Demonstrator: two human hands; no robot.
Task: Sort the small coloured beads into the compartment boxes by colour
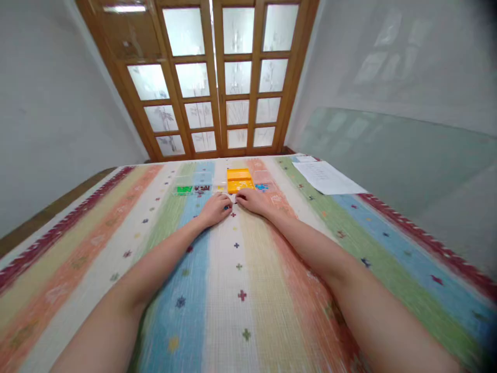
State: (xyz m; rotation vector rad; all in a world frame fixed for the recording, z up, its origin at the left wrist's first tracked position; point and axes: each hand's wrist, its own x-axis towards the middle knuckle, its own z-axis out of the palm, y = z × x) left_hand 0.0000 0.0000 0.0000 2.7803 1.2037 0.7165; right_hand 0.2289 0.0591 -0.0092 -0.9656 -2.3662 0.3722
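Observation:
Both hands meet near the middle of the table, just in front of a row of small boxes. My left hand (216, 209) is closed, its fingers curled inward, with a tiny dark blue spot showing at the fingertips. Close on its right, my right hand (250, 200) rests with fingers pressed together; whatever it pinches is too small to tell. Directly behind the hands stands an open orange-yellow box (238, 174) with small pale pieces inside. Clear boxes beside it hold green pieces (184, 189), dark red pieces (202, 188), yellow pieces (220, 188) and blue pieces (262, 187).
A striped cloth (227, 300) covers the long table. White paper sheets (328, 177) lie at the far right. Beyond the table is a wooden door with glass panes (236, 77); a glass panel (388, 160) leans along the right wall.

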